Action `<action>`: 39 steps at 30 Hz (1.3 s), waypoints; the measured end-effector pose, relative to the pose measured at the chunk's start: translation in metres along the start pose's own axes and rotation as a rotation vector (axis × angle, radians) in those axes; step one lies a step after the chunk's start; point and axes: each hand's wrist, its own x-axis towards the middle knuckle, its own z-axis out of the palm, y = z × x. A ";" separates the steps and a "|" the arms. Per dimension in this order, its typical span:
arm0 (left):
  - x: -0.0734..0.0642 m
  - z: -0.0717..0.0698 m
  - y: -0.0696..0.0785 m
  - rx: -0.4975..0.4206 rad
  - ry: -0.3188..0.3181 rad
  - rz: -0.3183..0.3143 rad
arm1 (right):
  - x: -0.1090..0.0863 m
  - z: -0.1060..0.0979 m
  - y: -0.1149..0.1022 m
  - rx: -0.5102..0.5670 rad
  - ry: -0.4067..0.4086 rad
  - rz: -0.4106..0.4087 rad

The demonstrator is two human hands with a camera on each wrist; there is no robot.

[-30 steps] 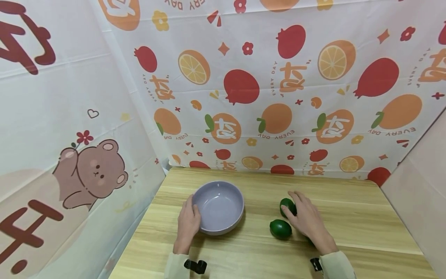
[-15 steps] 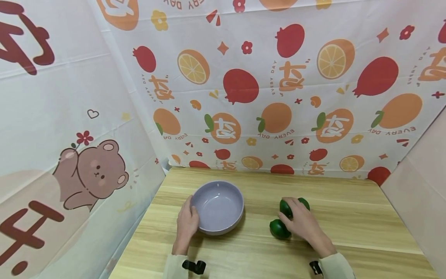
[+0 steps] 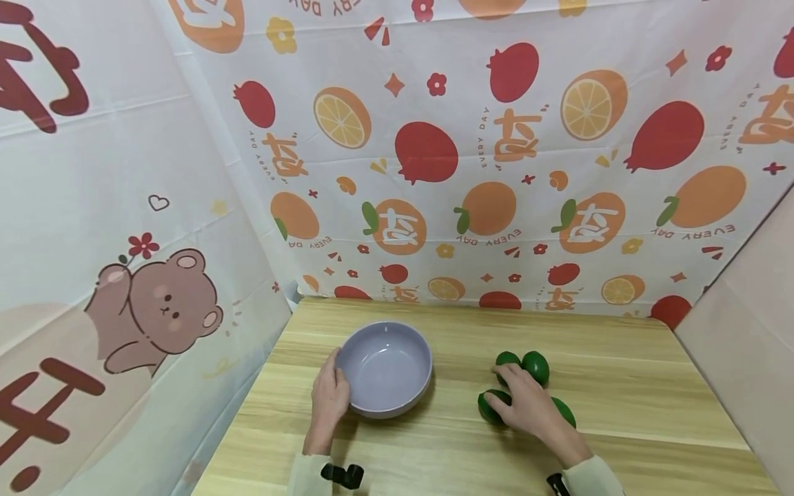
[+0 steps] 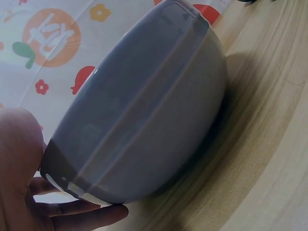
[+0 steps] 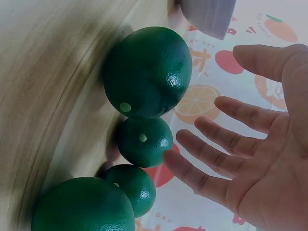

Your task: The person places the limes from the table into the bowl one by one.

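Observation:
A lavender bowl [image 3: 387, 372] stands on the wooden table, left of centre. My left hand [image 3: 329, 397] holds its left side, thumb at the rim and fingers along the outer wall, as the left wrist view also shows of the bowl [image 4: 149, 110]. To the right, my right hand [image 3: 530, 406] hovers among several green limes with fingers spread, holding nothing. One lime [image 3: 492, 409] lies under the thumb side, another lime [image 3: 507, 358] by the fingertips. Beyond the fingers is a lime [image 3: 535, 368]; a further lime [image 3: 564, 412] is partly hidden by the hand.
The wooden table [image 3: 446, 441] ends at the back against a fruit-print cloth [image 3: 459, 227]. A bear-print cloth [image 3: 118, 207] hangs at the left, and a pale wall [image 3: 738, 344] borders the right.
My right hand has drawn back toward me over the limes, uncovering those at the back and right. The left hand stays at the bowl, which has not moved on the table.

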 end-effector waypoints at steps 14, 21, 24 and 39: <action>0.003 -0.001 -0.001 -0.023 -0.025 -0.014 | -0.002 0.008 -0.001 -0.017 -0.048 -0.013; 0.003 0.000 -0.003 -0.030 -0.045 -0.022 | -0.003 0.013 0.000 -0.034 -0.060 -0.040; 0.003 -0.001 -0.003 -0.035 -0.045 -0.029 | -0.003 0.015 0.001 -0.050 -0.058 -0.050; 0.003 -0.003 -0.005 -0.076 -0.066 -0.039 | -0.003 0.019 0.003 -0.073 -0.083 -0.096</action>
